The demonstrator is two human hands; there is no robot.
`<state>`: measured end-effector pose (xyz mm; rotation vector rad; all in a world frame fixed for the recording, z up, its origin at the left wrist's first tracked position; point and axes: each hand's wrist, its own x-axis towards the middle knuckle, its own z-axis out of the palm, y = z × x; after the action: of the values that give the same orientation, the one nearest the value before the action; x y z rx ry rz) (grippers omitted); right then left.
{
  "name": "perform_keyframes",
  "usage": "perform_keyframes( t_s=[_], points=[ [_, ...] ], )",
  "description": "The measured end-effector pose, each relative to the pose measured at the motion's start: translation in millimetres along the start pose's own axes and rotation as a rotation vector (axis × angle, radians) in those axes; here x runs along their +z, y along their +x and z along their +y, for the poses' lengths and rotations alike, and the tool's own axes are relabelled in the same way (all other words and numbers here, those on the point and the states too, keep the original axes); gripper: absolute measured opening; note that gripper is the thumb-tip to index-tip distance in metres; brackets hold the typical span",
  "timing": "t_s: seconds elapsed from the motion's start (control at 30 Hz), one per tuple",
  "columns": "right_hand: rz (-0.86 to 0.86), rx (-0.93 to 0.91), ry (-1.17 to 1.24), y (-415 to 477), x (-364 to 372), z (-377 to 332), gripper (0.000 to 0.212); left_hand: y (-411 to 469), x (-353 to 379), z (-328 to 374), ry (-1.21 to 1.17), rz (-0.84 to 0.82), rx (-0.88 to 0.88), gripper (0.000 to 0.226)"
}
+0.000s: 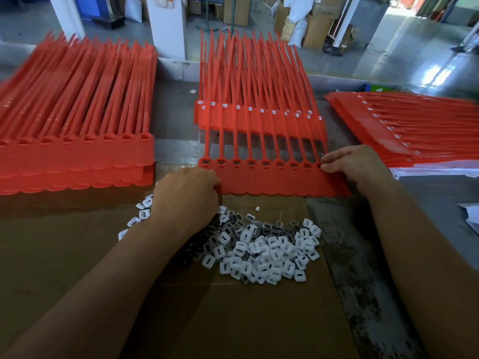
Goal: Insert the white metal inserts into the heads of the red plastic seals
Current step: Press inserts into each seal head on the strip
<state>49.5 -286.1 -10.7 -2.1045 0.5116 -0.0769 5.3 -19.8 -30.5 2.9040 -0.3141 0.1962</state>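
The strip of red seals (pixel 272 181) lies flat on the bench, its joined tags running left to right. Each seal's long axis runs away from the person, with the tails pointing to the far side and the heads in a row nearest the hands. The head sockets show dark.

The left hand (pixel 186 195) grips the strip's near-left corner with curled fingers. The right hand (pixel 355 164) pinches the right end at the last head, a narrow grip between thumb and fingertips.

The pile of white inserts (pixel 261 252) lies loose on a cardboard sheet (pixel 64 242), just in front of the strip and partly under the left wrist.

Three stacks lie around the strip:
- left stack (pixel 77 156) — dark sockets
- rear stack (pixel 259 120) — white in the heads
- right stack (pixel 401 130) — white in the heads
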Motion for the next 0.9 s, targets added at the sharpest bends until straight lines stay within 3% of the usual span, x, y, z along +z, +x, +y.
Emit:
perform_keyframes(
  t_s=[0.17, 0.3, 0.37, 0.47, 0.63, 0.9],
  points=[
    [0.008, -0.06, -0.038, -3, -1, 2, 0.02, 0, 0, 0, -0.003, 0.005, 0.004, 0.034],
    [0.079, -0.264, -0.242, -15, 1, 1, 0.013, 0, 0, 0, -0.002, 0.003, 0.003, 0.033],
    [0.002, -0.349, -0.256, -28, 3, -4, 0.007, 1, 1, 0, 0.001, 0.006, 0.002, 0.033],
    [-0.194, -0.452, -0.293, -49, 7, -15, 0.015, 0, 1, 0, 0.007, 0.009, 0.004, 0.033],
    [-0.562, -0.472, -0.473, -73, 19, -21, 0.01, 1, 1, 0, 0.004, 0.007, 0.003, 0.033],
    [-0.591, -0.465, -0.522, -75, 32, -14, 0.013, 1, 1, 0, 0.007, 0.001, -0.008, 0.033]
  ],
)
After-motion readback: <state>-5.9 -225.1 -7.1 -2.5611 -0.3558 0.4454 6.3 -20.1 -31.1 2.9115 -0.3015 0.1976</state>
